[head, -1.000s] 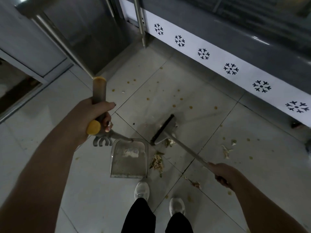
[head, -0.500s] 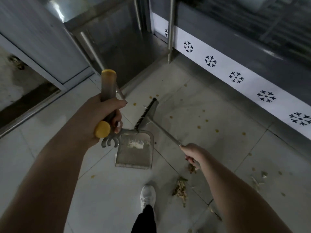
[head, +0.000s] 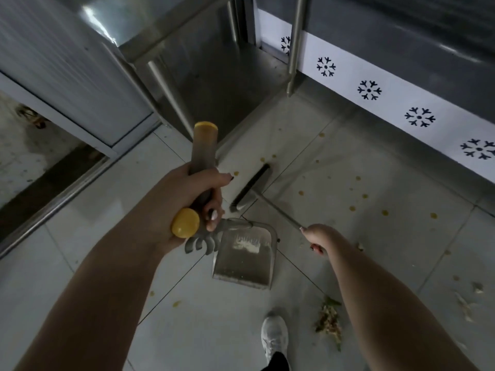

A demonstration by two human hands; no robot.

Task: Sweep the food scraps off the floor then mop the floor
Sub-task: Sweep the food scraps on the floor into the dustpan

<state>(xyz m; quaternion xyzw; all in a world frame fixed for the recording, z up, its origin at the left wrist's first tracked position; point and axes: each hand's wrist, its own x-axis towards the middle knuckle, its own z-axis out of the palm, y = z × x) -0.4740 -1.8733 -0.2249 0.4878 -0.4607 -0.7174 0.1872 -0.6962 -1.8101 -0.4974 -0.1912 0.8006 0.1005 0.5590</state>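
The broom [head: 251, 190] head has swung from beside the dustpan [head: 242, 257] out toward the table leg. Right hand [head: 317, 236] grips its stick; left hand [head: 187, 202] clenches the pan's handle, holding it ready. Scraps [head: 329, 321] lie behind the right fingers.

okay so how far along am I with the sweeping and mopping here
Early. Done: a little pale debris lies in the dustpan. In hand: left hand grips its handle, right hand the broom, set by yellow bits. Left: the scrap pile by your shoe, scattered crumbs, all mopping; no mop visible.
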